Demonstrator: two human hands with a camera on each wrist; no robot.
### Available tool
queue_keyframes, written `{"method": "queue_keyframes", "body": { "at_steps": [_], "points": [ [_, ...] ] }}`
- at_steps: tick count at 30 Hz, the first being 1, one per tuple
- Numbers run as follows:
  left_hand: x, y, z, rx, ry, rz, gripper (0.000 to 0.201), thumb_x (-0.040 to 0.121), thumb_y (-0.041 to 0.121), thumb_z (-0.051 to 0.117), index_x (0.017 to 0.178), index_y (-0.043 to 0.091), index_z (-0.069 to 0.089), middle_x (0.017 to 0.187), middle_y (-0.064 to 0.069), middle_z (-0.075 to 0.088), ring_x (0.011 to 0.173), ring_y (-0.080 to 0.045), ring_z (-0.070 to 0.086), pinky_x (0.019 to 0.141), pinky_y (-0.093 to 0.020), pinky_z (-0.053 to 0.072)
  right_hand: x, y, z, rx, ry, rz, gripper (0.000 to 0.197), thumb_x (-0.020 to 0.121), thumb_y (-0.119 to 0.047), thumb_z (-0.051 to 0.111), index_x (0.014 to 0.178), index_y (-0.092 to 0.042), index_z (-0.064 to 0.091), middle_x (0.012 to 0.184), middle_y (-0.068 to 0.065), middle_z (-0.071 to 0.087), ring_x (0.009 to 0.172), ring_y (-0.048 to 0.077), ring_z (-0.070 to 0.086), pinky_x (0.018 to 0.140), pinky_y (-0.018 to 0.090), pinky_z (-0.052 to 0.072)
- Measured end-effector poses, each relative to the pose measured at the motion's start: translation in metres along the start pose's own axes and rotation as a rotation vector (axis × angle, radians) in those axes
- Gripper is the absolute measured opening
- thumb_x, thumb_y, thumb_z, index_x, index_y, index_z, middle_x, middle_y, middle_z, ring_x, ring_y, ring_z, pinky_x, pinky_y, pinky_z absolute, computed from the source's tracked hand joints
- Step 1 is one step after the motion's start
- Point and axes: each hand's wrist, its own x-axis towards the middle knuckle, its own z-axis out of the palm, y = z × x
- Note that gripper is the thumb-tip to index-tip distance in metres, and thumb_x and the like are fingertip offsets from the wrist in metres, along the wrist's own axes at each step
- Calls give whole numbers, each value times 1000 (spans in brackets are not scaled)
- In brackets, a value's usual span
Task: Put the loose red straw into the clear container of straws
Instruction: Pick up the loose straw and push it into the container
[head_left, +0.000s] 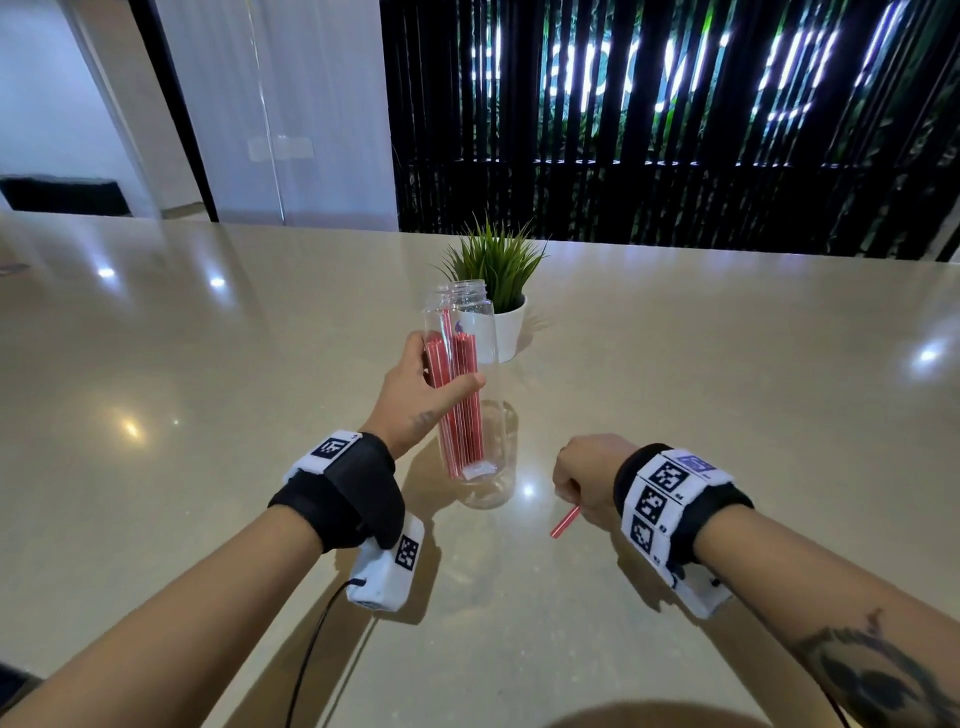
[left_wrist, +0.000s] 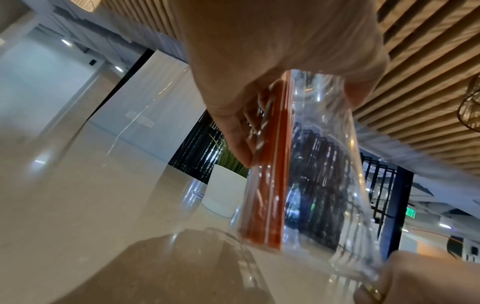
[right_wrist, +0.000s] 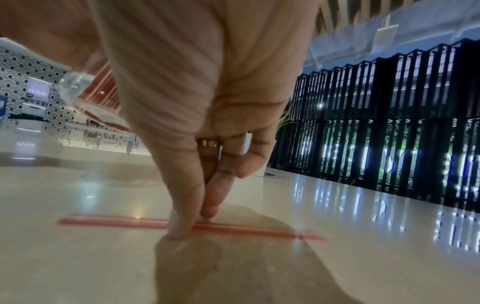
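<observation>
My left hand (head_left: 441, 374) grips a clear open-topped container (head_left: 470, 322) around its middle and holds it tilted; several red straws (head_left: 462, 410) stand inside. In the left wrist view the container (left_wrist: 324, 185) and its straws (left_wrist: 270, 185) fill the middle under my left hand (left_wrist: 298, 115). The loose red straw (head_left: 565, 521) lies flat on the table to the container's right. My right hand (head_left: 563, 491) reaches down onto it. In the right wrist view my right hand (right_wrist: 193, 223) pinches the straw (right_wrist: 103, 222) between thumb and fingers against the tabletop.
A small green plant in a white pot (head_left: 498, 291) stands just behind the container, also seen as the pot (left_wrist: 224, 191). The glossy beige table (head_left: 727, 389) stretches wide on both sides. A black slatted wall runs behind its far edge.
</observation>
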Motion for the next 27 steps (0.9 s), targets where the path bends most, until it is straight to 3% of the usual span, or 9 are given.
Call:
{"method": "queue_keyframes", "body": {
  "at_steps": [5,9,14,17,20,23,25,27],
  "points": [
    [-1,-1,1,44,-17,14,49,80,25,64,119,13,36,92,8,56,84,-6,56,78,-32,46,1,2,6,3,-18,41,29,74,-1,57,54,-19,47,69,1,53,69,25,52,58,26,43],
    [-2,0,1,58,-34,-1,61,72,39,64,119,14,35,96,7,56,89,-11,58,81,-36,49,-2,3,9,11,-95,51,8,81,-6,55,76,-13,55,84,6,57,75,24,53,60,29,44],
    [-3,1,6,142,-33,44,51,76,34,66,113,17,37,88,9,57,81,-5,57,70,-22,43,-8,7,5,235,-65,34,11,85,-2,45,83,-13,50,89,7,54,80,22,48,57,25,36],
    [-5,1,10,151,-30,49,55,73,38,67,114,14,38,85,9,58,77,-5,57,69,-21,43,-12,19,-1,493,107,69,21,82,3,41,78,-17,45,74,-1,50,78,23,48,57,25,35],
    [-4,1,13,137,-39,46,58,69,43,65,113,16,38,87,9,59,80,-5,58,71,-22,44,-19,34,-16,709,309,86,22,83,4,44,90,-17,44,69,-2,50,68,20,50,54,22,38],
    [-3,1,15,120,-47,47,53,72,37,68,111,16,38,87,8,59,79,-5,57,69,-20,42,-28,47,-41,940,667,77,18,85,4,47,93,-11,44,72,3,56,63,18,55,47,11,41],
    [-3,2,17,116,-51,53,52,72,34,70,110,18,39,85,7,59,76,-4,57,65,-17,41,-35,52,-61,1058,934,56,16,87,2,49,93,-11,41,72,3,53,60,17,56,43,10,42],
    [-4,3,20,116,-63,64,56,66,37,70,109,18,40,85,8,59,75,-3,56,64,-15,41,-39,51,-82,1120,1122,7,16,87,0,50,91,-12,40,72,1,50,56,7,57,44,11,45]
  ]
}}
